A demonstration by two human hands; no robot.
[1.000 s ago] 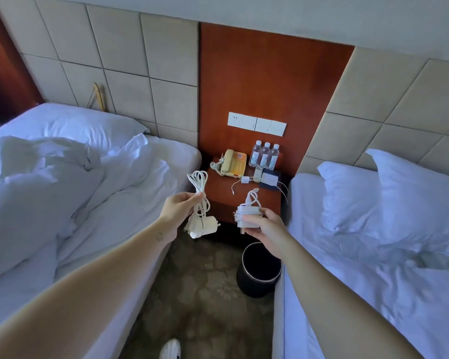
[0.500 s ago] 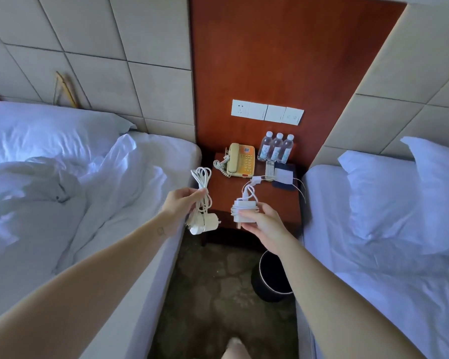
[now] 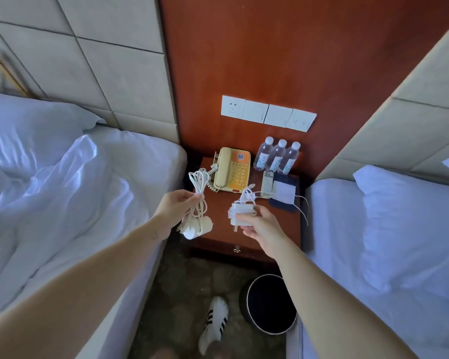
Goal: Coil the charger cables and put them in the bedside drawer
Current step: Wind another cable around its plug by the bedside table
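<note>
While both hands are full, the drawer below them stays shut, and that is the relation the next move turns on. On the left side, a bed with rumpled white bedding (image 3: 62, 182) runs along the person's left arm. The left hand (image 3: 178, 207) pinches the looped cable (image 3: 199, 183) of 1 charger, its loops standing up above the fist and its white plug (image 3: 196, 229) dangling below, so the bundle's long axis is roughly vertical. Just right of it, the right hand (image 3: 261, 228) is closed around the second charger block (image 3: 240, 216), its cable wound on top and its prongs pointing down-left. Both bundles hang above the front of the nightstand (image 3: 275, 239), which carries a telephone (image 3: 232, 169), 3 water bottles (image 3: 276, 156), a remote (image 3: 267, 183) and a dark pad (image 3: 283, 195). A thin white lead (image 3: 305, 207) lies loose along its right edge. The drawer knob (image 3: 236, 248) sits in the front face, directly below and between the hands, nearer the right one. I judge a hand must free itself first, likely by passing 1 bundle across. A waste bin (image 3: 271, 304) stands on the floor further right and lower.
</note>
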